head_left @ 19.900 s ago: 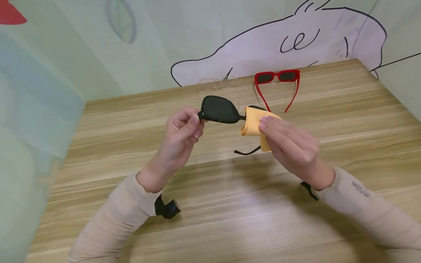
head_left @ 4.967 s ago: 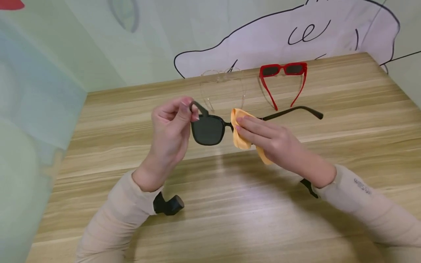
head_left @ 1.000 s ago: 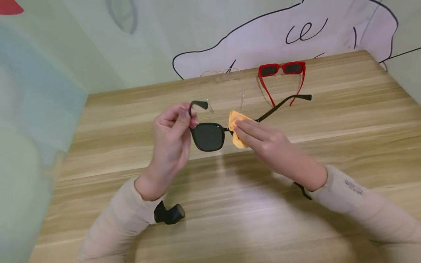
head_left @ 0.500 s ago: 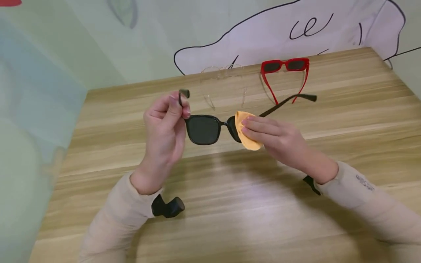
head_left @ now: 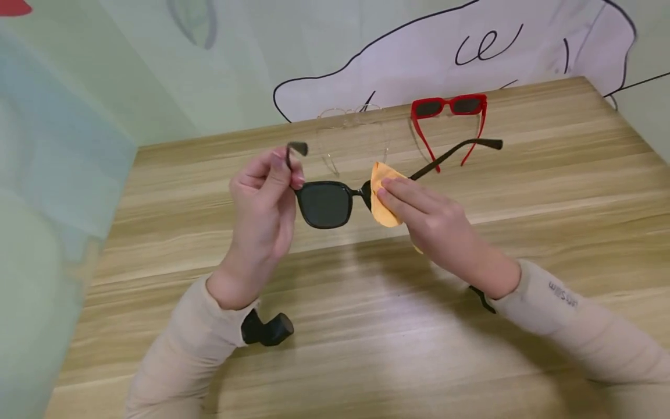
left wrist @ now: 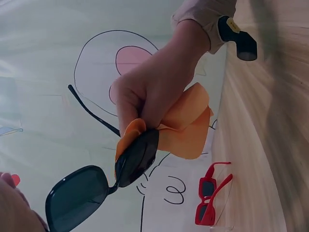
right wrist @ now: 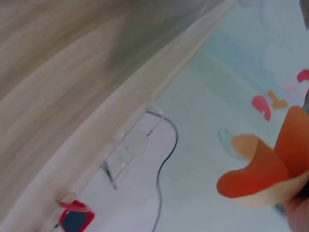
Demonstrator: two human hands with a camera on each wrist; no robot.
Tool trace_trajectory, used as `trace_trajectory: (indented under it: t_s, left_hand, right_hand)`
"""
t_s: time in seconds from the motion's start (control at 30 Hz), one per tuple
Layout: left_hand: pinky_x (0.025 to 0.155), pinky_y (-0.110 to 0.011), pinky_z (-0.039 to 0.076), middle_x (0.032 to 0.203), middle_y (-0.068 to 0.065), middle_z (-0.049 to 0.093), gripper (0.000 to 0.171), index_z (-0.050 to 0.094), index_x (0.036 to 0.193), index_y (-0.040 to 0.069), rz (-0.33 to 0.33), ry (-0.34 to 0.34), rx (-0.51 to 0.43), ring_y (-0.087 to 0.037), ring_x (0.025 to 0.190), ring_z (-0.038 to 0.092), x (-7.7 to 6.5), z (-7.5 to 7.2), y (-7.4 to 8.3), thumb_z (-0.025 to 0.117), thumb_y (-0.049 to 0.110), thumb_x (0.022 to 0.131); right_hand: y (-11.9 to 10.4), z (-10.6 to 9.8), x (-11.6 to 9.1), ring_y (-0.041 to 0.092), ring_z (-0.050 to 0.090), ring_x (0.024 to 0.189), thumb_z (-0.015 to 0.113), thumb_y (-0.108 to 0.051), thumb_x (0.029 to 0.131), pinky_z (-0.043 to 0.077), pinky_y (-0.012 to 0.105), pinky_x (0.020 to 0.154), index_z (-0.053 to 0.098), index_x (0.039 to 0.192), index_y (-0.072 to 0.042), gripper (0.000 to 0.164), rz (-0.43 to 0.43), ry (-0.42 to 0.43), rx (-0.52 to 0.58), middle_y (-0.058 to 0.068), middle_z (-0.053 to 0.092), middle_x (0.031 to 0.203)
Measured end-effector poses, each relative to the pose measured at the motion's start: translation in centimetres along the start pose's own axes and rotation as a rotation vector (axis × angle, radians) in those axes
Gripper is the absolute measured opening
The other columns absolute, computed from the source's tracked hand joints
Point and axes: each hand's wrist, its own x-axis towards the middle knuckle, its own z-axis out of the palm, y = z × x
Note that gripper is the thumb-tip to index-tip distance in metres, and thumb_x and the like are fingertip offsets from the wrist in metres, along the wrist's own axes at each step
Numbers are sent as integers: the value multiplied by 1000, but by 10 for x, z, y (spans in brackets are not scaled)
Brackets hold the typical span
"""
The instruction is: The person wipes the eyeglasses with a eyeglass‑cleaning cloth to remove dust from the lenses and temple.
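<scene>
Black-framed sunglasses [head_left: 325, 205] are held up above the table with both temples unfolded. My left hand [head_left: 264, 215] pinches them at the left hinge, between thumb and fingers. On the other lens my right hand [head_left: 439, 218] pinches an orange cleaning cloth [head_left: 386, 198], folded over that lens and hiding most of it in the head view. From the left wrist view, the cloth [left wrist: 186, 128] drapes behind and beside the dark lens, with the right hand [left wrist: 152, 87] gripping through it. Only a fingertip edge and the cloth [right wrist: 263, 169] show in the right wrist view.
Red sunglasses [head_left: 449, 106] stand unfolded at the back of the wood-grain table [head_left: 335, 349]. Left of them are thin wire-framed clear glasses [head_left: 345, 119]. A wall with line drawings [head_left: 408, 64] rises right behind the table's back edge.
Over the last second the sunglasses shift slightly left and up, and the cloth slides back and forth on the right lens. Much earlier, they were held with the frame tilted differently.
</scene>
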Motion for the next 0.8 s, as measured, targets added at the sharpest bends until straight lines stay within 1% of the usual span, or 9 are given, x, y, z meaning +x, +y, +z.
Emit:
trace_trajectory:
  t_s: [0.17, 0.27, 0.37, 0.43, 0.47, 0.53, 0.63, 0.7, 0.8]
  left_hand:
    - [59, -20, 41, 70, -8, 60, 21, 66, 74, -2, 18, 16, -50, -13, 60, 52, 5, -4, 6, 77, 16, 71]
    - [59, -19, 41, 70, -7, 61, 20, 66, 75, -1, 8, 10, -52, -13, 60, 52, 5, -4, 6, 77, 16, 71]
    - [59, -19, 42, 71, -7, 62, 19, 67, 76, 0, 7, 2, -47, -13, 61, 54, 4, -4, 5, 77, 15, 72]
    - [60, -20, 43, 71, -7, 63, 17, 68, 77, 0, 12, -15, -37, -13, 61, 55, 4, -3, 5, 76, 15, 73]
    - [60, -20, 44, 72, -6, 62, 17, 68, 77, 0, 14, -28, -28, -12, 61, 55, 3, -2, 4, 75, 15, 74]
    - [61, -19, 44, 72, -5, 62, 15, 68, 77, 1, 14, -52, 3, -11, 61, 55, 2, -2, 3, 74, 15, 75]
    - [61, -17, 44, 72, -2, 64, 14, 69, 77, 4, 2, -67, 44, -10, 61, 55, 0, 0, 1, 73, 17, 75]
    - [62, -16, 45, 71, -1, 65, 13, 69, 77, 6, -18, -65, 69, -9, 62, 56, -3, -1, -1, 73, 18, 76]
    - [62, -16, 45, 71, 0, 66, 13, 69, 77, 7, -28, -50, 75, -9, 62, 57, -4, -1, -2, 73, 19, 75]
  right_hand:
    - [8, -6, -4, 26, 64, 100, 60, 13, 84, 51, 38, 84, 69, 107, -1, 28, -87, 102, 148, 13, 67, 107]
    - [12, -6, -5, 25, 65, 98, 57, 5, 89, 52, 37, 82, 70, 105, -2, 21, -184, 150, 200, 12, 68, 105]
    - [12, -6, -3, 25, 65, 97, 57, 4, 90, 51, 34, 82, 69, 104, 0, 19, -312, 153, 221, 12, 68, 105]
    - [11, -6, -2, 26, 64, 98, 55, 5, 90, 51, 33, 82, 68, 105, 1, 19, -384, 119, 210, 13, 67, 107]
    - [10, -6, -1, 27, 64, 100, 54, 5, 91, 51, 32, 83, 67, 106, 1, 20, -403, 91, 200, 13, 67, 109]
    - [8, -6, -2, 26, 62, 103, 51, 5, 93, 51, 32, 83, 66, 108, 2, 22, -389, 40, 158, 13, 65, 112]
    - [5, -4, -7, 27, 59, 108, 49, 7, 94, 51, 35, 83, 64, 111, 4, 24, -277, -30, 106, 14, 63, 116]
    - [3, -1, -8, 30, 58, 110, 51, 14, 89, 50, 37, 85, 63, 113, 6, 28, -176, -52, 89, 17, 61, 117]
    - [0, 3, -8, 34, 58, 108, 59, 22, 77, 48, 41, 88, 61, 114, 9, 39, -44, -57, 37, 21, 60, 117]
